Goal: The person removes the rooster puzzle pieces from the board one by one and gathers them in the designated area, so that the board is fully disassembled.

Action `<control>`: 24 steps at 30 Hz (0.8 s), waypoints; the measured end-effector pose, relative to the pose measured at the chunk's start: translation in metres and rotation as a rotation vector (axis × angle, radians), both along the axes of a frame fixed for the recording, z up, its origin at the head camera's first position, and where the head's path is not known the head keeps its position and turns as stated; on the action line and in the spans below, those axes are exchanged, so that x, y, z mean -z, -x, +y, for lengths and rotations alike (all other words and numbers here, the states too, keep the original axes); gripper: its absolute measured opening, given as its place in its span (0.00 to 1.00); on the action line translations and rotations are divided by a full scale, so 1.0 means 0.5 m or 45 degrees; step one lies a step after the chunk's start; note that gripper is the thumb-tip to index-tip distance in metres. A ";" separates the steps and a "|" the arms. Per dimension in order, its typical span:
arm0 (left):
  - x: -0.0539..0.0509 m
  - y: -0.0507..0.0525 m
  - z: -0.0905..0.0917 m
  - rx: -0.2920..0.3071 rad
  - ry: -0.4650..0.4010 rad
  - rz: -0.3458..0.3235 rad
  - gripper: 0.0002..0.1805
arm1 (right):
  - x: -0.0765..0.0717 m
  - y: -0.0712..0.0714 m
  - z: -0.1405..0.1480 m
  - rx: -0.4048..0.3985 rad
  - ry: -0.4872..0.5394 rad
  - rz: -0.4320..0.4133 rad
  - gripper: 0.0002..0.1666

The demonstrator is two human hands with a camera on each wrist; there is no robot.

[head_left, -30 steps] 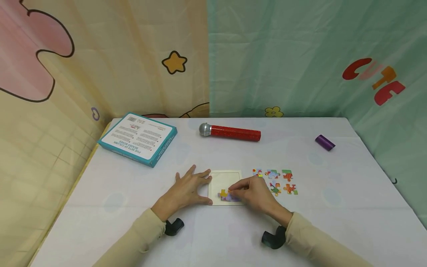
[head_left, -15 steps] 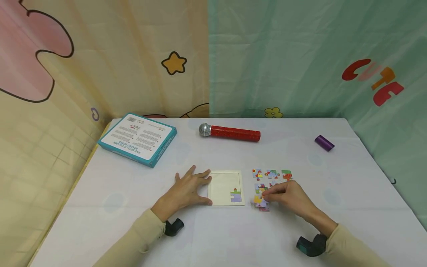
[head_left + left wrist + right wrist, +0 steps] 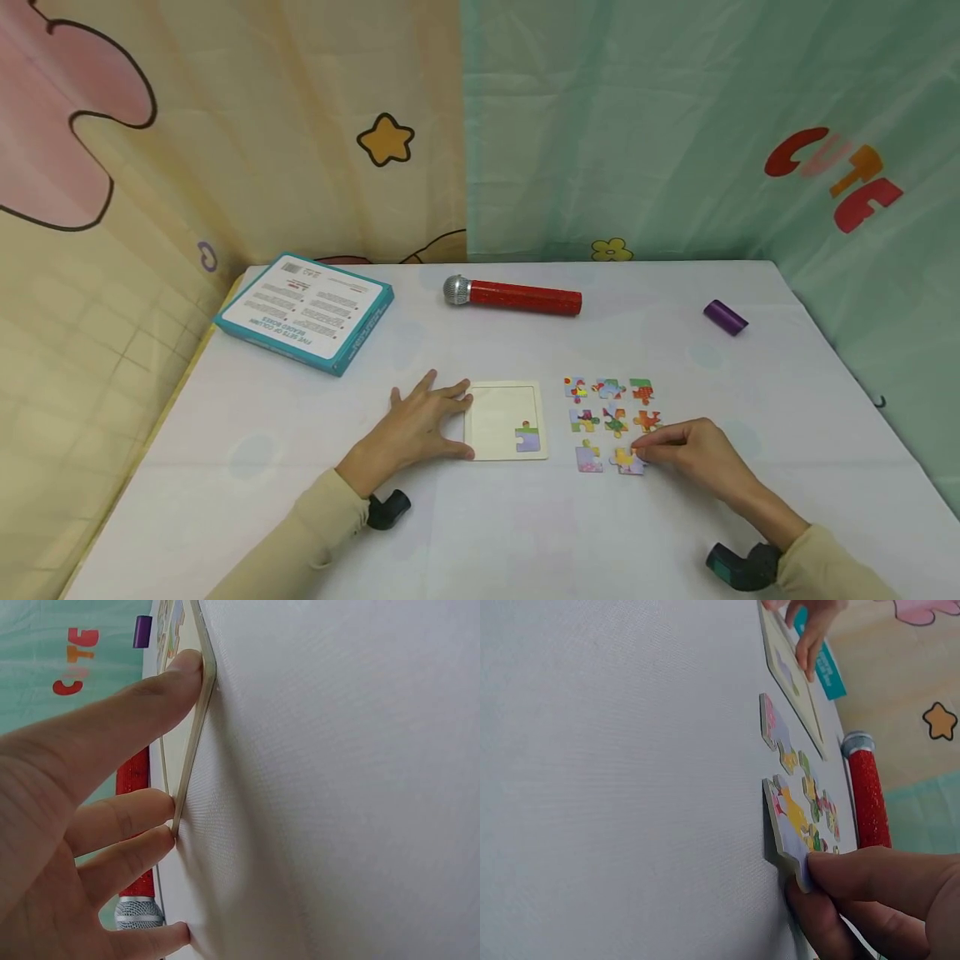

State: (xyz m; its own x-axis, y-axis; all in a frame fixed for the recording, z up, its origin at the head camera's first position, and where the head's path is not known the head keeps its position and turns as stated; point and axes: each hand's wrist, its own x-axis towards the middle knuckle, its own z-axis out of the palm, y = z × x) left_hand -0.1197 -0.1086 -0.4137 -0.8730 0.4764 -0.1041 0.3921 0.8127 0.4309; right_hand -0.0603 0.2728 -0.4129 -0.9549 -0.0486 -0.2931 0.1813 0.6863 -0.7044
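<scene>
My left hand (image 3: pixel 408 429) spreads its fingers at the left side of a pale square puzzle tray (image 3: pixel 495 412). In the left wrist view, its thumb rests on a tray corner and two fingertips touch the edge. One puzzle piece (image 3: pixel 527 440), lilac with a green top, lies in the tray's lower right corner. My right hand (image 3: pixel 705 462) pinches a yellow and lilac puzzle piece (image 3: pixel 791 817) between thumb and fingers. One end of that piece is tilted up off the cloth. Several loose pieces (image 3: pixel 615 421) lie in rows right of the tray.
A red microphone (image 3: pixel 525 297) with a silver head lies behind the tray. At the back left is a teal and white box (image 3: pixel 303 308). A purple cylinder (image 3: pixel 725 317) lies at the back right. Printed curtains (image 3: pixel 600 125) hang behind the white-covered table (image 3: pixel 480 533).
My right hand has carried the yellow and lilac puzzle piece out of the tray and rightward, to the near row of loose pieces. The left hand keeps its place at the tray.
</scene>
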 end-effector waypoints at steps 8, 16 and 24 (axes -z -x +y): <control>-0.001 0.000 0.003 -0.002 -0.002 -0.012 0.41 | -0.001 0.002 -0.017 0.017 -0.183 0.108 0.06; -0.003 0.000 0.003 -0.007 0.005 -0.017 0.42 | -0.015 0.014 -0.036 -0.005 -0.195 0.215 0.05; -0.002 -0.001 0.002 -0.015 -0.005 -0.024 0.42 | -0.002 0.039 -0.127 -0.195 -0.081 0.416 0.12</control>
